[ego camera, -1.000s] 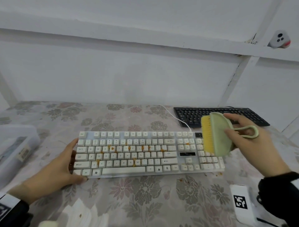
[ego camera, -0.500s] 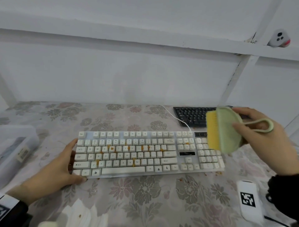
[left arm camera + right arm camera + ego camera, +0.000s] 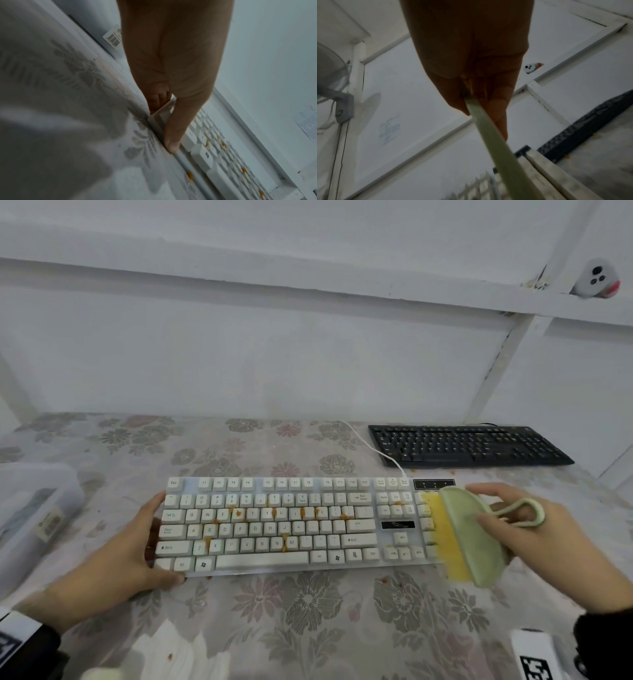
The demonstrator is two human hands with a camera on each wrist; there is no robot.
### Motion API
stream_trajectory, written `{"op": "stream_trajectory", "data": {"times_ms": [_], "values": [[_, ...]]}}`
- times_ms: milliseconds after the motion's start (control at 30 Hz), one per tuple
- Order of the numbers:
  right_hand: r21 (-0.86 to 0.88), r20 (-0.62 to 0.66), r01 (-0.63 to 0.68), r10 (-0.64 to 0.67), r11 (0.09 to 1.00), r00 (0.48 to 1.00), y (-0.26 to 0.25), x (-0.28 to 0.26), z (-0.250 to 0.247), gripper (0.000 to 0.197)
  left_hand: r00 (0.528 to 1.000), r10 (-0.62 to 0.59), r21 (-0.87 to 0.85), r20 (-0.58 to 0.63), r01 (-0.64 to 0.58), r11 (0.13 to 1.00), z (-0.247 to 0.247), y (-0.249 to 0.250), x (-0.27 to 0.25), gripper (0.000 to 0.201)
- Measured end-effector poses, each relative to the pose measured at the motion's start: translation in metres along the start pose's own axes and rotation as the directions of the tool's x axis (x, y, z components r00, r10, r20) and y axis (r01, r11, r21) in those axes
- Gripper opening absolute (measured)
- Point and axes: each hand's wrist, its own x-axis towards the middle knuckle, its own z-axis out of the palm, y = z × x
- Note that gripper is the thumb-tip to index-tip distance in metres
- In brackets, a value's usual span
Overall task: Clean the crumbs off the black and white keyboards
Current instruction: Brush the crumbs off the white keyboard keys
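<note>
Gripping the green brush (image 3: 472, 537), the right hand (image 3: 548, 546) sets its bristles on the white keyboard (image 3: 274, 525) at 3 o'clock. The left hand (image 3: 113, 563) clasps the 9 o'clock end; the black keyboard (image 3: 469, 445) waits at 1 o'clock. Sweeping hard could push the orange crumbs (image 3: 284, 547) deeper between keys.

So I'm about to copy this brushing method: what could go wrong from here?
1. The brush sits at the right end of the white keyboard; sweeping off that edge may scatter crumbs toward the black keyboard.
2. Crumbs wedged between keys could get pushed deeper.
3. Only the left hand steadies the keyboard; hard strokes might shift it.
</note>
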Motion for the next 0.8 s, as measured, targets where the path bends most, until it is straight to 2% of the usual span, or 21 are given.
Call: {"op": "stream_trajectory", "data": {"times_ms": [167,233,333,467,600,800], "values": [[0.111,-0.201,0.121,-0.097,0.986,0.975,-0.011,0.025,-0.007,0.036,1.0,-0.005,-0.002,-0.006,0.005,1.0,0.0,-0.002,0.0,0.107],[0.136,-0.232,0.166,-0.132,0.977,0.964,-0.015,0.033,0.006,0.035,1.0,-0.005,-0.005,-0.01,0.005,1.0,0.0,-0.001,0.0,0.107],[0.081,-0.178,0.154,-0.138,0.985,0.974,-0.017,0.032,0.026,0.036,1.0,-0.007,-0.012,-0.001,0.007,1.0,0.0,-0.001,0.0,0.107],[-0.08,-0.026,0.072,-0.074,0.994,0.997,-0.011,0.015,0.034,0.04,1.0,-0.01,-0.018,0.003,0.01,1.0,-0.001,-0.005,0.0,0.109],[-0.079,0.062,0.04,-0.036,0.996,0.997,-0.014,0.01,0.017,0.036,1.0,-0.006,-0.018,-0.01,0.006,1.0,0.001,-0.005,0.002,0.107],[0.158,-0.21,0.16,-0.125,0.974,0.97,-0.024,0.023,0.007,0.034,1.0,-0.015,-0.029,-0.014,0.015,0.999,0.001,-0.003,0.001,0.106]]}}
